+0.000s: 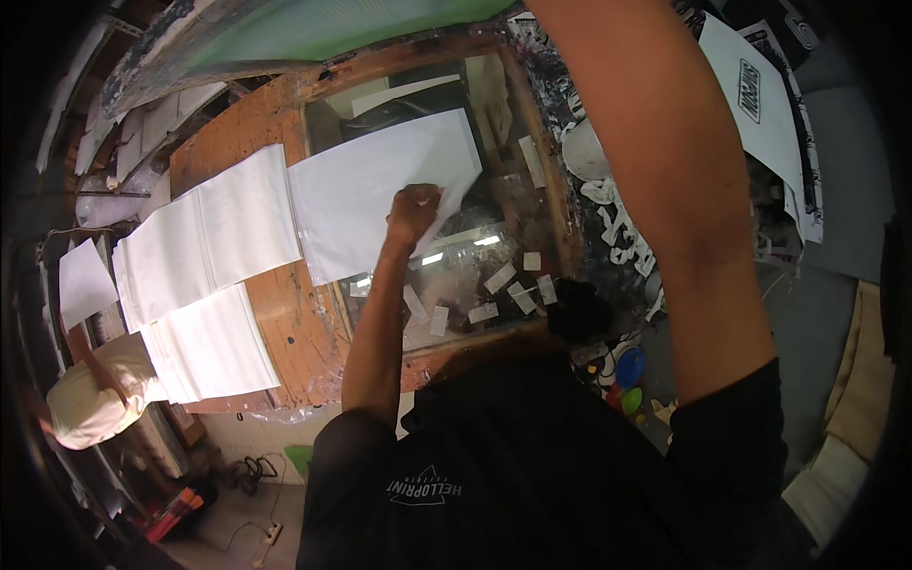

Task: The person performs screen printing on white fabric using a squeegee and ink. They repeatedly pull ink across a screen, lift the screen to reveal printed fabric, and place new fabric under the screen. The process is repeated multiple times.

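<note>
My left hand (415, 211) is closed at the near edge of a white sheet (380, 171), its fingers curled against the material. The sheet lies partly across a glass panel (456, 294) set in a worn wooden table frame; its right corner lifts slightly. Cloth or paper, I cannot tell which. My right arm (665, 142) reaches up and out past the upper edge, so the right hand is hidden. At the top, a green screen (351, 33) in a stained frame stands tilted up above the table.
Stacked white sheets (209, 237) cover the wooden table (294, 332) on the left. Several small pale tape pieces (500, 277) stick to the glass. Another person (104, 389) stands at the far left near a white sheet (85, 280). A printed white sheet (750, 104) lies at the right.
</note>
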Demonstrator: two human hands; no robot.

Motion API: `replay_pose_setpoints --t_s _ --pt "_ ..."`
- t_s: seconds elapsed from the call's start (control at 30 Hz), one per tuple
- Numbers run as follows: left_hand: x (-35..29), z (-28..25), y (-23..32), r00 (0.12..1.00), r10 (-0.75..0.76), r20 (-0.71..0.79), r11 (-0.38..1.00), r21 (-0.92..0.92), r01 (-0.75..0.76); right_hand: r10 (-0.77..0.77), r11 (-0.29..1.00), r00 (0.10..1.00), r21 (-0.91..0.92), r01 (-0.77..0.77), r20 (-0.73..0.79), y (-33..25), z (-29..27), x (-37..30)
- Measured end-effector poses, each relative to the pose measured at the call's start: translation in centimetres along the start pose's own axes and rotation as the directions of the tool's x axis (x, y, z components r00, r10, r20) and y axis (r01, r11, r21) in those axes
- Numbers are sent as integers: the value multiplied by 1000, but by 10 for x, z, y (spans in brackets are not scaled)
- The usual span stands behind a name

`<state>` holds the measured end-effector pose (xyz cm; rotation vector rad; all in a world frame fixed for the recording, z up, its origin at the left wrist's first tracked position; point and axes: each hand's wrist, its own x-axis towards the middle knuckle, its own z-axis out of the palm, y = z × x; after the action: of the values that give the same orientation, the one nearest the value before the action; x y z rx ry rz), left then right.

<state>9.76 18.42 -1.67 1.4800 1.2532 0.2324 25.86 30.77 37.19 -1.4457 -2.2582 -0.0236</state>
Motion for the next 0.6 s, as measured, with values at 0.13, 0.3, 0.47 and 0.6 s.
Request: replay_pose_setpoints --t_s 0.13,0.3,0.47,0.6 --pt "-38 30 15 970 186 -156 954 266 -140 95 995 994 35 -97 45 -28 -13 -29" --pt "-50 65 -21 856 463 -230 794 536 -286 114 990 988 75 -122 106 -38 -21 -49" --pt "-38 53 -17 890 337 -306 901 379 -210 155 982 980 92 -167 129 -47 -19 -57" --pt "-11 -20 -10 990 140 -17 961 -238 -140 84 989 990 115 -97 116 -44 -24 -63"
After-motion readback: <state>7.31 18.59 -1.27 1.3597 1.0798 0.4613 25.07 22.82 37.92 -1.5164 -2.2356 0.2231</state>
